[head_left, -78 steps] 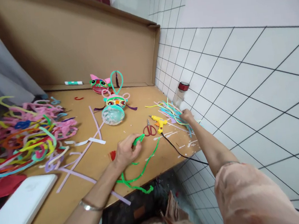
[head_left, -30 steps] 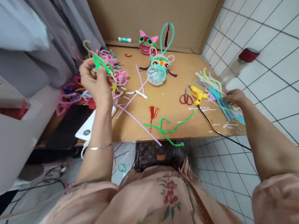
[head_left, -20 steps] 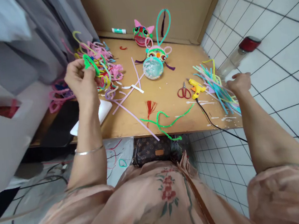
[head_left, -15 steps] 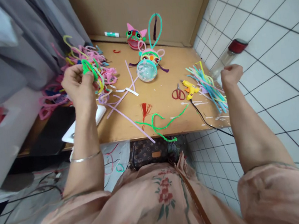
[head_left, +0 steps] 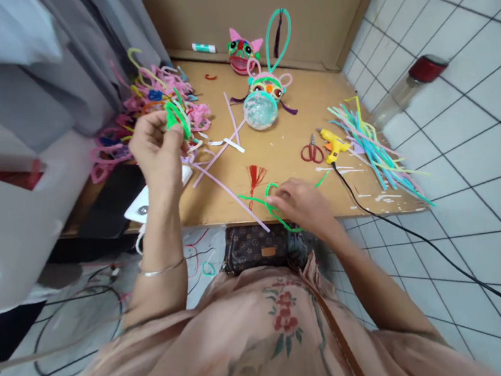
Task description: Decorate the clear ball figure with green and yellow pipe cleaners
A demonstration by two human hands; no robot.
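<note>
Head view, using the red tassel [head_left: 256, 176] as reference. Our left hand [head_left: 155, 147] is up and left of it, thumb and fingers pinching a green coil [head_left: 177, 119]. Our right hand [head_left: 304, 206] is just right of the tassel, fingers curled over the green stems [head_left: 254, 199] and hiding part of them; we can't tell if it grips any. Those stems lie just below and right of the tassel, thin, bent, fuzzy-looking, one overhanging the table edge. Coil: rounded, wound loops. Tassel: fine threads, fanned out. Left of the tassel, a long straight lilac strip [head_left: 232, 196]. Beyond it, a glossy round dome [head_left: 260, 111]. Right of it, we have red-handled scissors [head_left: 312, 145], then a yellow plastic glue gun [head_left: 335, 144], then pastel stems [head_left: 370, 144] in a loose bundle.
</note>
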